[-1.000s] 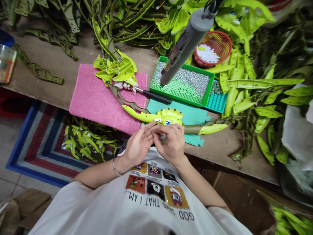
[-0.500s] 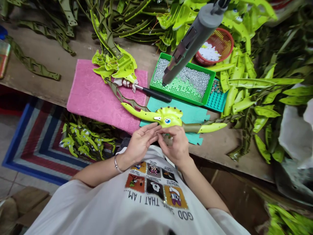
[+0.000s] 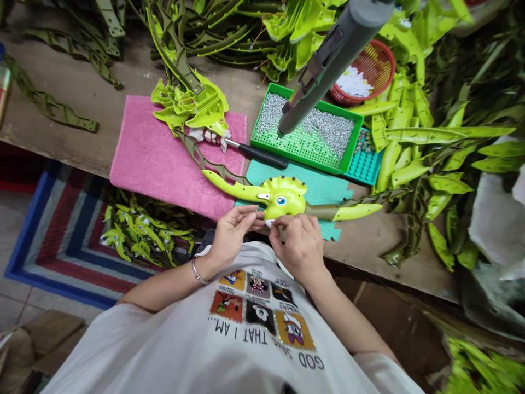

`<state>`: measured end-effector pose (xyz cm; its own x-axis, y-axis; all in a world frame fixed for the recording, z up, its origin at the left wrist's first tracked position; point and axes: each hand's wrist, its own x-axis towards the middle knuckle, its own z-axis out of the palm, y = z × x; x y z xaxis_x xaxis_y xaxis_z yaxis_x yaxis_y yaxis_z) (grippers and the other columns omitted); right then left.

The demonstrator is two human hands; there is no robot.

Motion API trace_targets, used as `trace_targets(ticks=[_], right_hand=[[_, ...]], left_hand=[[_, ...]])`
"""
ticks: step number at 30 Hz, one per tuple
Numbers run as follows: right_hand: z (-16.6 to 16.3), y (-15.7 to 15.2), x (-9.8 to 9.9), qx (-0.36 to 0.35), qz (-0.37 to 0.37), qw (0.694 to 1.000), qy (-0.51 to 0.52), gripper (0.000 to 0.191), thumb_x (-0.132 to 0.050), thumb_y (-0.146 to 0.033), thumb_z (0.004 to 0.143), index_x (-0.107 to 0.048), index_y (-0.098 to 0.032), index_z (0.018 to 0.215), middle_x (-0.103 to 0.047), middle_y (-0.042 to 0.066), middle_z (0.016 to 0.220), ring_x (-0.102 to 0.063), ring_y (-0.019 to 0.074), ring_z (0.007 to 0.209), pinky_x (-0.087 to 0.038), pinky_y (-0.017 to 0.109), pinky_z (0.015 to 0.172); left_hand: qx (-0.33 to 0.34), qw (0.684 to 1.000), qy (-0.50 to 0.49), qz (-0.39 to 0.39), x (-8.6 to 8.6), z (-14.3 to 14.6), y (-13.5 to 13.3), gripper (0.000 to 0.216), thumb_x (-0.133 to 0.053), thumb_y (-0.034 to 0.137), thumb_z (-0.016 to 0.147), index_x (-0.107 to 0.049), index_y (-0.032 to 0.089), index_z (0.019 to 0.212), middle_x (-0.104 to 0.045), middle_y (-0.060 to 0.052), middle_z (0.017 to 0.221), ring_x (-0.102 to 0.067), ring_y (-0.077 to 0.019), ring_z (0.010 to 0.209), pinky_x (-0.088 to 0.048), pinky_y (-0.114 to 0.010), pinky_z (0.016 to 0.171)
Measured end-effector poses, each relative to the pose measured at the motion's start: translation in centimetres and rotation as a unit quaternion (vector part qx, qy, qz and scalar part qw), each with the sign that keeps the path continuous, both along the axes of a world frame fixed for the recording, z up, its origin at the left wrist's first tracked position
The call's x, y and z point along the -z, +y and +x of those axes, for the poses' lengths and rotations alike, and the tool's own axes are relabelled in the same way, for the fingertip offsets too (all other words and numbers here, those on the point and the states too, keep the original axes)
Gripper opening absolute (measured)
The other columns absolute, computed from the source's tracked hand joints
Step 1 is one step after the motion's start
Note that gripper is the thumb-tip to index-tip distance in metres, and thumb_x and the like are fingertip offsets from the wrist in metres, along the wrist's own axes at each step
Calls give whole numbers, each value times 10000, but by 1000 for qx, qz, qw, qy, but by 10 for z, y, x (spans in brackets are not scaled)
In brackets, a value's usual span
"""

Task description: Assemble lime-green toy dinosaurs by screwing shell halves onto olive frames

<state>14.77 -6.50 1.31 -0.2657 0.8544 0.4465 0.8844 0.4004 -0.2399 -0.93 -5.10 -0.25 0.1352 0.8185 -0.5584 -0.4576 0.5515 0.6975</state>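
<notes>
A yellow-green plastic toy dinosaur head (image 3: 290, 201) with a blue eye and a frilled crest lies eye side up on the teal mat (image 3: 324, 187), joined to long curved parts at either side. Against its lower edge my right hand (image 3: 298, 242) pinches a small white piece (image 3: 269, 222). My left hand (image 3: 232, 232) is beside the head's lower left corner, its fingers curled and thumb drawn in; what they hold is hidden.
Screws fill part of a green tray (image 3: 303, 156), with a grey hanging screwdriver (image 3: 324, 65) above it. Behind stands a red basket (image 3: 383, 63) of white pieces. A black-handled tool (image 3: 268, 157) reaches the pink towel (image 3: 141, 148). Loose green parts (image 3: 410, 137) pile at right.
My hands have moved slightly apart; the right shifted right and pinches at the toy head's lower edge. The left fingers, stretched out before, are now curled. The view has shifted slightly.
</notes>
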Motion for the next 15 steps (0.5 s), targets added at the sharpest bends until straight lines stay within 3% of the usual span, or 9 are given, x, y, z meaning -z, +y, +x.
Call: trace_targets(ticks=[6, 12, 15], right_hand=[[-1, 4, -7, -11, -10, 999, -28, 162, -604, -114, 878, -484, -217, 919, -624, -14, 667, -545, 172, 639, -361, 342, 652], [-10, 9, -13, -21, 13, 989, 147, 292, -710, -106, 829, -522, -214, 1025, -698, 5, 820, -627, 151, 716, -483, 303, 671], [-20, 13, -9, -18, -4, 982, 185, 293, -707, -121, 831, -528, -228, 1037, -703, 9, 845, -650, 161, 754, -506, 315, 680]], left_hand=[[-8, 1000, -9, 3, -1, -1, 3, 328, -840, 300, 738, -698, 156, 996, -765, -42, 886, -705, -125, 735, -554, -252, 736], [-11, 996, -84, -36, -8, -2, 4, 371, -841, 270, 736, -680, 169, 1055, -758, -24, 857, -701, -122, 746, -559, -258, 755], [-22, 991, -116, -54, -10, -1, 5, 346, -841, 240, 726, -687, 179, 1030, -747, -7, 829, -695, -122, 753, -565, -270, 778]])
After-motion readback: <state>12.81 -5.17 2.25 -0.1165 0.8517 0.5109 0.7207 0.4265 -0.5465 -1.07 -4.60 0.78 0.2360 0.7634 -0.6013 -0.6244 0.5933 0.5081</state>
